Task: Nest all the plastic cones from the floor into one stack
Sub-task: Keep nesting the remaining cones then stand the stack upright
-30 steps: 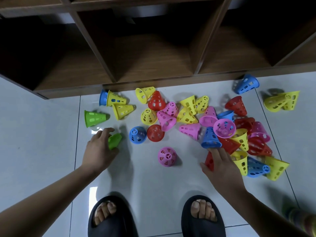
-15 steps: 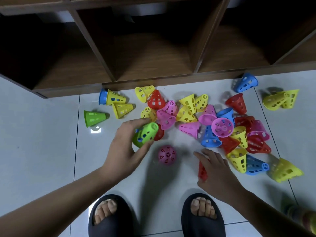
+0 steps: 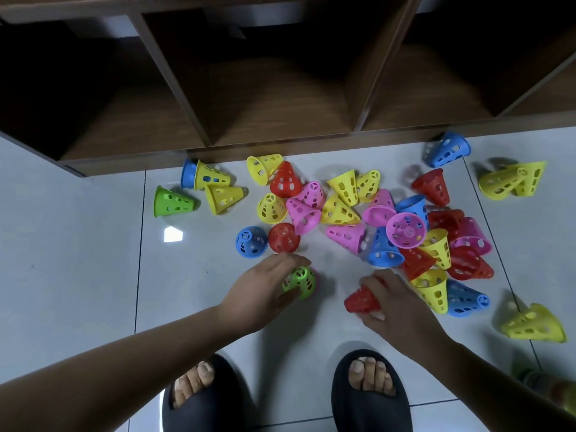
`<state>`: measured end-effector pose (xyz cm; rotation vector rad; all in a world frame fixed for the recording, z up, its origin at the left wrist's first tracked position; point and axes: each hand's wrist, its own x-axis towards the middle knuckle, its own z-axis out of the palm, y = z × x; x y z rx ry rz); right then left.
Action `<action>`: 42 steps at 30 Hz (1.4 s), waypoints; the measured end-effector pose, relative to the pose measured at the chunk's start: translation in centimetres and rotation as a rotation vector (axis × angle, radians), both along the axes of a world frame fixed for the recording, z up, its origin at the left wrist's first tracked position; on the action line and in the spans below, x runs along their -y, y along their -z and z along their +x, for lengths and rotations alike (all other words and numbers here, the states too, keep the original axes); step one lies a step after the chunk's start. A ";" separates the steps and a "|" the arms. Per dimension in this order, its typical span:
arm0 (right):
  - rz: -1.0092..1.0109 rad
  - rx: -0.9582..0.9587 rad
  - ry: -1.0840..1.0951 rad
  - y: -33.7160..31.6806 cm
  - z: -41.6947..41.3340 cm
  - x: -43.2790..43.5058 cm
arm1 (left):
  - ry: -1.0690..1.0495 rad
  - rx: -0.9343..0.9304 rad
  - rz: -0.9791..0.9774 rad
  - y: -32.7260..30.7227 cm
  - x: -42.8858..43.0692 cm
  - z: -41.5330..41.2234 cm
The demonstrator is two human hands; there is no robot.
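Several perforated plastic cones in yellow, red, pink, blue and green lie scattered on the pale floor tiles. My left hand grips a green cone that sits over a pink cone, whose rim shows at its right edge. My right hand holds a red cone lying on its side, tip towards me. A dense heap of cones lies just beyond my right hand. Another green cone lies apart at the left.
A dark wooden shelf unit with open compartments runs along the far edge of the floor. My two feet in dark slippers stand at the bottom. A yellow cone lies far right, a blue cone by the shelf.
My left hand carried the green cone right and set it down over the lone pink cone. My right hand pulled a red cone out of the heap towards me.
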<state>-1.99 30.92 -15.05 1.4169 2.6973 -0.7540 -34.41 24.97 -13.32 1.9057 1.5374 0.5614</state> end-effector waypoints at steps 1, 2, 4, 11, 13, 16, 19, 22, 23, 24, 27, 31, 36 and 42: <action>0.000 -0.051 0.053 -0.4 -0.5 -0.2 | 0.003 -0.013 -0.011 0.4 -0.1 0.0; -0.014 -0.104 0.112 -0.9 -1.1 -0.4 | 0.007 -0.024 -0.021 0.7 -0.3 0.1; -0.023 -0.219 0.193 -2.3 -2.8 -0.8 | 0.008 -0.041 -0.042 1.4 -0.7 0.3; -0.151 -0.423 0.220 -5.0 -8.8 -1.9 | -0.095 0.014 -0.124 2.8 -2.8 0.8; -0.165 -0.413 0.151 -4.5 -9.8 -1.8 | -0.116 0.086 -0.139 2.4 -3.1 0.9; -0.146 -0.334 0.085 -3.2 -10.1 -1.7 | -0.110 0.158 -0.165 2.3 -2.8 0.5; -0.098 -0.221 0.008 -1.9 -9.4 -1.7 | -0.138 0.088 -0.081 2.1 -2.1 -0.6; -0.081 -0.150 -0.037 -1.0 -8.7 -1.6 | -0.165 0.001 0.095 1.2 -2.4 -1.7; -0.062 -0.144 -0.049 -1.0 -8.5 -1.6 | -0.177 -0.033 0.155 0.9 -2.7 -2.0; -0.033 -0.143 -0.065 -1.0 -8.4 -1.7 | -0.194 -0.079 0.205 0.6 -3.1 -2.2; 0.089 -0.142 -0.127 -1.6 -8.1 -2.0 | -0.237 -0.286 0.236 0.0 -4.3 -2.7; 0.262 -0.109 -0.081 -2.2 -7.2 -3.0 | -0.256 -0.447 0.140 0.9 -5.1 -3.5; 0.286 0.190 0.034 -1.2 -5.3 -4.1 | -0.281 -0.475 0.000 2.4 -4.5 -5.1; 0.299 0.277 0.050 -0.7 -4.9 -4.4 | -0.296 -0.345 -0.050 3.3 -3.2 -6.0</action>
